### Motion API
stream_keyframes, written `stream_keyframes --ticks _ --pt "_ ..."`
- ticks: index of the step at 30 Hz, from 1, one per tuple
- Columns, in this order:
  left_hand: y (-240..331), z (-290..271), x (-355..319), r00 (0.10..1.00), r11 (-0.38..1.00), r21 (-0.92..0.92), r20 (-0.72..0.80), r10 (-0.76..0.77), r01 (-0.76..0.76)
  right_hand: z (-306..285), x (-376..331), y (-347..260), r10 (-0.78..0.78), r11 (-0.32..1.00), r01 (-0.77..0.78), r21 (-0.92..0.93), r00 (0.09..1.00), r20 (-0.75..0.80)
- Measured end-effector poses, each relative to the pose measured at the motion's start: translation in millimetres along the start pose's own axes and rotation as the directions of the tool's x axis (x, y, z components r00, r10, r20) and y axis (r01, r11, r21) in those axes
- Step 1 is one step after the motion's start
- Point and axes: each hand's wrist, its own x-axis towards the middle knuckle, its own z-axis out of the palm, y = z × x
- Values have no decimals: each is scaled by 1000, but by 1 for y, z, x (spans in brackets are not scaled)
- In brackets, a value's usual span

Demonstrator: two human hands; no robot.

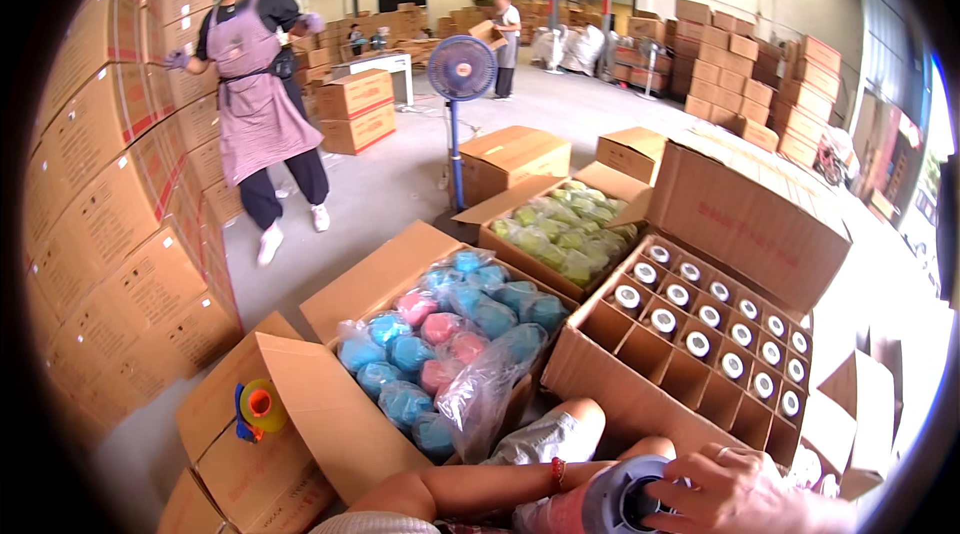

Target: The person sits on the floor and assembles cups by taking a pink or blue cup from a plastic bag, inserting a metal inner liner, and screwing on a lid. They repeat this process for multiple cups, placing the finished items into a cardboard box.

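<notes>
Close to me at the lower edge is a pink, cup-like container (568, 512) with a wide dark grey top (612, 496). My left forearm, with a red bracelet at the wrist, reaches across to it. My left hand (650, 446) is closed around its far side, with most of its fingers hidden by the top. From the right, my right hand (725, 489) grips the dark middle of the top with bent fingers. Just beyond are an open carton (350, 296) of plastic-wrapped blue and pink pieces and a divided carton (600, 414) holding several white-and-dark round-topped items, with some bare compartments in front.
A tape dispenser (262, 406) lies on a closed carton at left. Behind the open cartons is one with green wrapped pieces (570, 224). A blue fan (460, 74) stands beyond. Tall carton stacks (110, 234) line the left, where a person in an apron (262, 94) stands.
</notes>
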Motion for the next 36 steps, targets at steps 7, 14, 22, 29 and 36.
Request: stream_keyframes --ticks 7,14,22,29,36 --pt "-2 10 -14 999 978 207 50 -7 -3 -6 21 -36 10 1000 -9 -16 998 60" --pt "-18 0 -48 867 806 592 -395 303 -12 13 6 -4 340 940 -324 -104 903 261" --pt "-28 9 -86 700 990 101 -700 143 -100 45 3 49 510 813 -533 235 846 155" --pt "30 21 -153 908 171 983 -18 419 -60 85 -22 88 617 658 -569 493 783 79" --pt "53 -3 -126 695 -15 996 75 715 -92 123 -10 88 705 210 -398 893 695 144"
